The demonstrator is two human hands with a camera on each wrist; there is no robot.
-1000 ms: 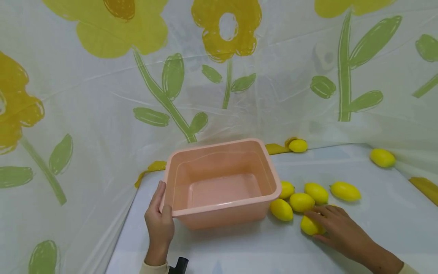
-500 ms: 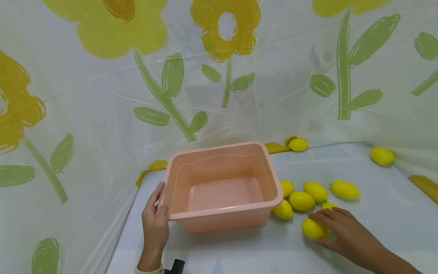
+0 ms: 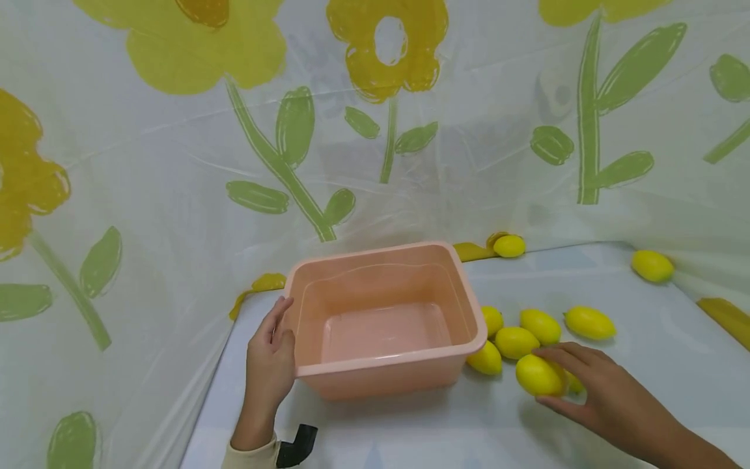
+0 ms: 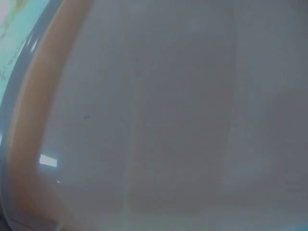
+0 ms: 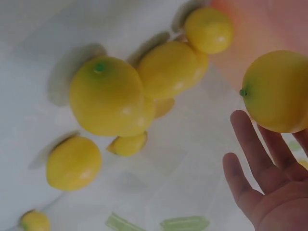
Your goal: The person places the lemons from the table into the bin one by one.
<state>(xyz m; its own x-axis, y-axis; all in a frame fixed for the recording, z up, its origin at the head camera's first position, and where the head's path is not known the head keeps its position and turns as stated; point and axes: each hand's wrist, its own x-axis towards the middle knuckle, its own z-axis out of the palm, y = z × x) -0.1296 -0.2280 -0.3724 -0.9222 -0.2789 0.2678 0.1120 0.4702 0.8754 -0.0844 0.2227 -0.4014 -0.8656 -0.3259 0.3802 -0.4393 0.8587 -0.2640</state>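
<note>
A pink plastic basin (image 3: 381,365) stands on the table with nothing inside it. My left hand (image 3: 269,365) is at its left side, fingers and thumb holding the rim; the left wrist view shows only a blurred, close basin wall (image 4: 178,115). With thumb and fingers, my right hand (image 3: 609,391) pinches a lemon (image 3: 539,375) just above the table, right of the basin. In the right wrist view the held lemon (image 5: 279,91) is above the fingers. Behind it, several lemons lie close together, among them one lemon (image 3: 516,342) near the basin's right side.
A lemon (image 3: 589,323) lies apart to the right. Farther back are another lemon (image 3: 509,246) by the curtain (image 3: 469,189) and one more lemon (image 3: 653,266) near the table's right edge. A black tube-like piece (image 3: 297,445) sits at my left wrist.
My right hand has taken hold of a lemon, drawn it away from the group and raised it off the table. My left hand has shifted slightly on the basin's rim.
</note>
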